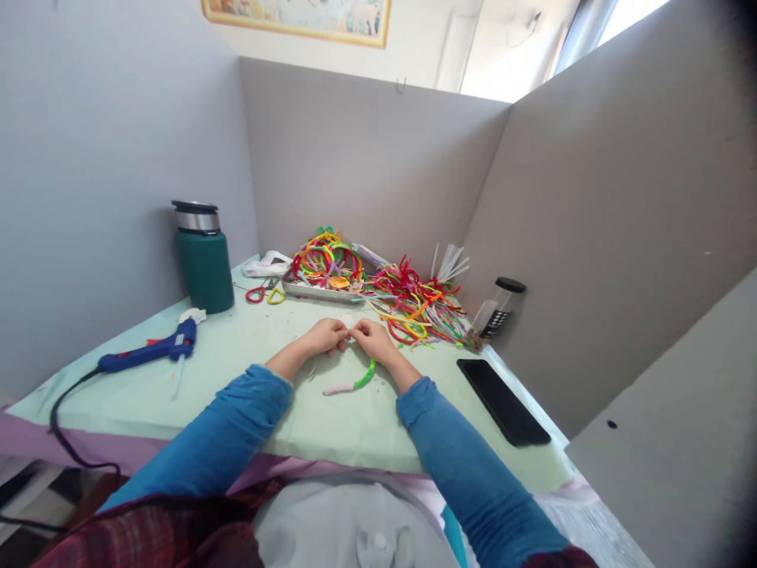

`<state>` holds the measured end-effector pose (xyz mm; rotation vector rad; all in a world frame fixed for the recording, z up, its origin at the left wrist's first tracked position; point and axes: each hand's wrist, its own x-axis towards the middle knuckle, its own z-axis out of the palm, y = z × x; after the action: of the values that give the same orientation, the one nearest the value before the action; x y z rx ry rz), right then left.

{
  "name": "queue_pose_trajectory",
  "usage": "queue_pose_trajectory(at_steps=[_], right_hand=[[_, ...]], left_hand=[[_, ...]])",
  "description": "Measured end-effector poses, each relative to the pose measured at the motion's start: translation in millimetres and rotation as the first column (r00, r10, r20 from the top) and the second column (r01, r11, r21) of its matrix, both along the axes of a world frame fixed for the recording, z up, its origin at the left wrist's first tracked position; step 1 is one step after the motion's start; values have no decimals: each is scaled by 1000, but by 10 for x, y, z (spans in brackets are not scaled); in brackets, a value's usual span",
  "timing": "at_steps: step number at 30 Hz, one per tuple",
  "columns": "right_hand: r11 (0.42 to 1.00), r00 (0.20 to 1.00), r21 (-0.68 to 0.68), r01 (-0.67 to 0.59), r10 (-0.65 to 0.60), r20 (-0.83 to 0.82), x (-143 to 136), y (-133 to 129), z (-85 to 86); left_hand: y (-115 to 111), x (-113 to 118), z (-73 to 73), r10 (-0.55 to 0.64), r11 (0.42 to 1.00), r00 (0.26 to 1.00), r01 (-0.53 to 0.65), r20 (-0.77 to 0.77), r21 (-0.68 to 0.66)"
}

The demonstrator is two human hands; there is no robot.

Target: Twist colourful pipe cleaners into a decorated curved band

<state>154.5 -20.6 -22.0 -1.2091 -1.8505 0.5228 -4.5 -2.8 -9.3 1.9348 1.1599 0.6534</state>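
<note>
My left hand (327, 337) and my right hand (374, 339) meet over the middle of the table, fingertips pinched close together. From under my right hand a fuzzy pipe cleaner (363, 380), green with a pale pink end, curves down and to the left over the tablecloth. Its upper part is hidden by the right hand. A small whitish bit shows by the touching fingertips, too small to name. What the left fingers pinch is covered by the fingers themselves.
A metal tray (325, 295) of colourful pipe-cleaner pieces stands at the back, beside a loose heap of pipe cleaners (419, 296). Scissors (266, 295), a green bottle (205, 268) and a blue glue gun (154, 347) lie leftward. Rightward are a black phone (502, 402) and a clear jar (497, 312).
</note>
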Motion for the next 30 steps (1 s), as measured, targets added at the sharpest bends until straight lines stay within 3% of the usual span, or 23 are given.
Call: queue_pose_trajectory(at_steps=[15, 30], right_hand=[[1000, 999, -11, 14, -14, -34, 0, 7, -9], [1000, 999, -18, 4, -5, -38, -4, 0, 9]], left_hand=[[-24, 4, 9, 70, 989, 997, -68, -12, 134], [-18, 2, 16, 34, 999, 999, -34, 12, 18]])
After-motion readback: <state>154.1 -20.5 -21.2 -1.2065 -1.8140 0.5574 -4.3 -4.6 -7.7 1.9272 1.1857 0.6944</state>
